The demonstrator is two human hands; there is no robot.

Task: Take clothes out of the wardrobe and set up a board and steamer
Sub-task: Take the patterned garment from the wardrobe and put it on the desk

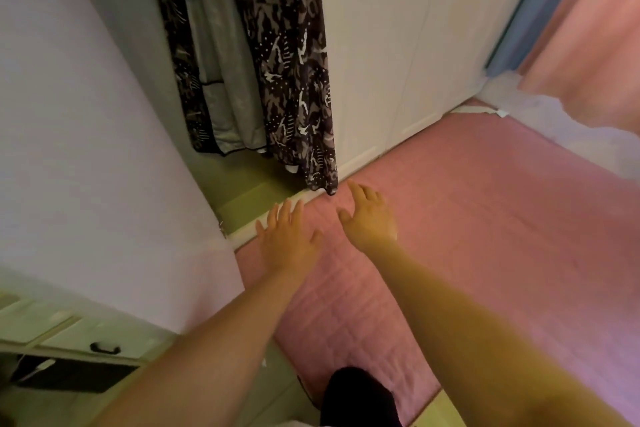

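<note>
The wardrobe (381,45) stands open ahead, its white door (86,149) swung out on the left. Inside hang a black-and-white patterned dress (294,62), a grey garment (221,62) and another dark patterned piece (176,45). Both my arms reach forward over the floor. My left hand (287,239) is spread flat with straight fingers and holds nothing. My right hand (369,217) is also spread and empty, its fingertips just below the hem of the patterned dress. No board or steamer is in view.
A pink quilted mat (485,236) covers the floor in front of the wardrobe. A pink curtain (588,28) hangs at the right. A white drawer unit with a black handle (104,347) sits low on the left. The wardrobe's floor (242,184) is greenish.
</note>
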